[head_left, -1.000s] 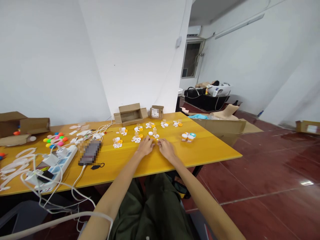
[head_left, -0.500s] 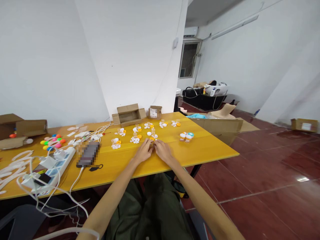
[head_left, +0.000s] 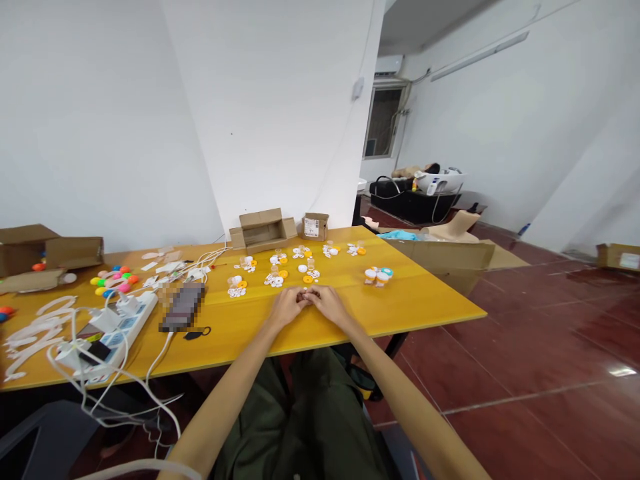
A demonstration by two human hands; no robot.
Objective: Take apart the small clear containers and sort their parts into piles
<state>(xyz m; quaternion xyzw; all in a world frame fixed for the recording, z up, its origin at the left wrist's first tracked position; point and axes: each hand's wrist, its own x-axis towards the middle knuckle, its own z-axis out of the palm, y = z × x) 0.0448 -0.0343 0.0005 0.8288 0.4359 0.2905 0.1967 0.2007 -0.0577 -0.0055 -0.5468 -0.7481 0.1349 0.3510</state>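
My left hand (head_left: 287,307) and my right hand (head_left: 327,304) meet fingertip to fingertip over the table, both with bent, closed fingers. Something small may be pinched between them, but it is too small and too covered to name. Just beyond the fingers lie an orange ring-shaped piece (head_left: 308,280), a white round cap (head_left: 303,269), white dotted discs (head_left: 313,274) and a clear small cup (head_left: 311,264). Similar little groups of parts are spread farther back, such as the white discs (head_left: 237,292) on the left.
Right of my hands stand several small containers with white and teal lids (head_left: 379,275). An open cardboard box (head_left: 263,231) and a smaller box (head_left: 315,227) are against the wall. On the left are a phone (head_left: 183,307), a power strip (head_left: 117,340), cables and coloured balls (head_left: 115,280).
My hands have drawn slightly back from the small parts and their fingertips have come together. The orange ring and white discs now show more fully. The view has shifted a little.
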